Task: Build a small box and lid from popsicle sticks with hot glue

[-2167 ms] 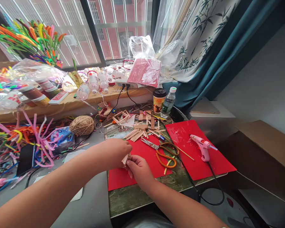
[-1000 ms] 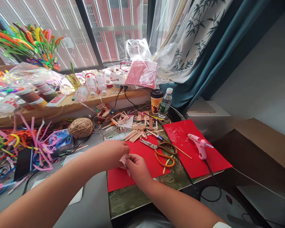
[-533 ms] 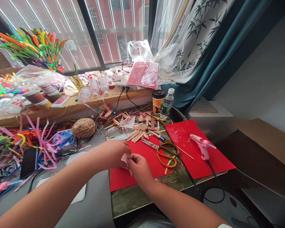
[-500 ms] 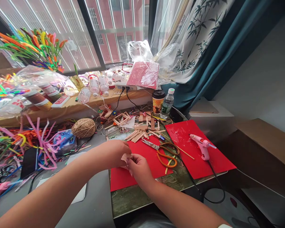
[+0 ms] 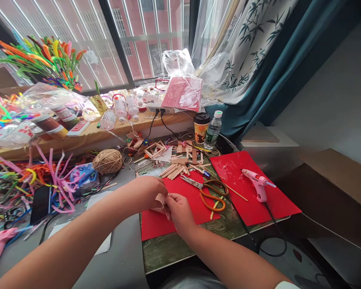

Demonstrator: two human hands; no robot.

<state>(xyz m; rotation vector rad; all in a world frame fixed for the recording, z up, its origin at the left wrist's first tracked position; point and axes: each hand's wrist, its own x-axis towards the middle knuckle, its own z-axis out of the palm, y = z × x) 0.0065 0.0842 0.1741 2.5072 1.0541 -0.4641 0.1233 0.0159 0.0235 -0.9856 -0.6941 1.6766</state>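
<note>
My left hand (image 5: 149, 193) and my right hand (image 5: 180, 210) meet over a red sheet (image 5: 156, 229). Between them is a small pale, wood-coloured piece (image 5: 160, 199), mostly hidden by the fingers. The left fingers curl over it from above, and the right thumb and fingertips pinch at its right side. Just right of the hands lie scissors (image 5: 213, 204) with brownish-orange handles, their blades slightly apart. Beyond the hands is a heap of flat wooden craft sticks (image 5: 176, 170), with a small square stick frame (image 5: 156, 150) at its back.
A pink glue gun (image 5: 259, 184) rests on a second red sheet (image 5: 228, 172) at the right, its cord hanging off the table. A lidded cup (image 5: 201, 130) and a water bottle (image 5: 213, 132) stand behind. A twine ball (image 5: 107, 161) and pink pipe cleaners (image 5: 55, 176) lie left.
The view has shifted slightly. Both hands stay together at the small pale piece, with only a slight change in the right fingers' position.
</note>
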